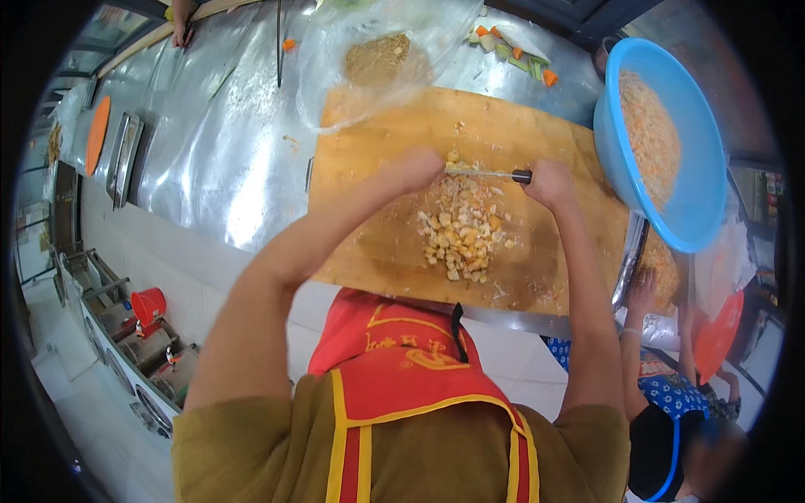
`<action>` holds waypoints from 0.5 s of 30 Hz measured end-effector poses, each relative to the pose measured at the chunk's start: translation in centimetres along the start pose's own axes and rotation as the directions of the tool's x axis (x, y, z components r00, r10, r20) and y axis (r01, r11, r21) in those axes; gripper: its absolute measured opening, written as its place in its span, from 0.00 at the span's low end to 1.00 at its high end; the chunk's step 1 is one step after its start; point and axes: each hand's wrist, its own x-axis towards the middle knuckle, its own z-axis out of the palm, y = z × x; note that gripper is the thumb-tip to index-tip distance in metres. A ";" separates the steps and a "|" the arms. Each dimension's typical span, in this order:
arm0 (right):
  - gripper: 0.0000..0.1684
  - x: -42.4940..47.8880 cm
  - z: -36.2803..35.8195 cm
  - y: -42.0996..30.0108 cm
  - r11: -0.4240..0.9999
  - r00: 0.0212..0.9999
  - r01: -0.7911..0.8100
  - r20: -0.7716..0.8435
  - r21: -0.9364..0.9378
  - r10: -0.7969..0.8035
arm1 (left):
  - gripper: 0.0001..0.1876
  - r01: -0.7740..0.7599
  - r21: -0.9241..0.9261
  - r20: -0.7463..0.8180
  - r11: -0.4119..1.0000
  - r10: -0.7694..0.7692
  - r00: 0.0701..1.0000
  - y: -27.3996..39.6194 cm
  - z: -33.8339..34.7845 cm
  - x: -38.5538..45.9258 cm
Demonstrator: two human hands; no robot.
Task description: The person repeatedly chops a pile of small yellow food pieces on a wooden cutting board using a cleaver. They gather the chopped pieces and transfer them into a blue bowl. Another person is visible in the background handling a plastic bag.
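Note:
A wooden cutting board (377, 245) lies in front of me on the metal table. My right hand (551, 183) is closed around the black handle of a knife (481, 172), whose blade points left across the board. At the blade's far end is my left hand (420, 168), fingers curled; whether it grips the blade or rests on it is hidden. Chopped yellowish pieces (462, 245) lie in a heap just below the blade, with finer pale bits among them. A few more pieces sit above the blade.
A large blue basin (695, 182) of shredded orange and pale food stands at the right. Behind the board are a plastic bag (383, 60) of brown crumbly food and vegetable scraps (519, 53). Co-workers' hands show at lower right and upper left. A metal tray (124, 157) lies left.

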 end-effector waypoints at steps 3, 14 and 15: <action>0.12 -3.6 -3.0 -3.1 1.000 0.996 0.000 0.088 0.010 -0.001 | 0.06 -0.073 -0.101 -0.047 0.992 0.068 0.997 -1.4 -0.3 -2.6; 0.11 -10.5 -2.6 -6.9 0.994 0.990 -0.110 0.093 0.001 0.109 | 0.03 -0.282 -0.166 -0.278 0.945 0.229 0.933 0.8 3.5 -7.4; 0.10 -9.9 -3.7 -7.8 0.996 0.992 -0.090 0.090 -0.023 0.092 | 0.02 -0.210 -0.154 -0.244 0.966 0.169 0.955 0.9 4.1 -7.8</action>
